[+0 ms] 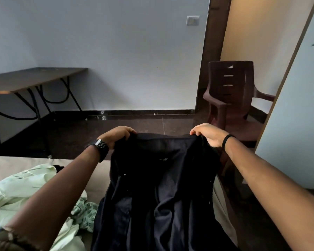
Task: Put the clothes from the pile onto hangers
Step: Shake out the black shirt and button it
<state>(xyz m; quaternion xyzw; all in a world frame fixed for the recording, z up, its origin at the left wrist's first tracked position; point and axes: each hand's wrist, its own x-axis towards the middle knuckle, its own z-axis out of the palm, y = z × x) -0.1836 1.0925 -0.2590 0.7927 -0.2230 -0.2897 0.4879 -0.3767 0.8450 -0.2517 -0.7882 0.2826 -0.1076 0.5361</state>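
Gripping black shirt (161, 187) by shoulders — left hand (116, 135), right hand (209, 134) — hem cut off, hanger unseen

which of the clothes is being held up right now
The black shirt: the left hand and right hand grip its top corners. The pale green garment and the leaf-print one lie on the bed.

I count two hands of mine, the left hand (117, 135) and the right hand (209, 134), one black shirt (161, 187), two greenish garments on the bed (0, 167), one light green garment (20, 185) and one patterned garment (85, 213), one chair (231, 98) and one table (31, 78).
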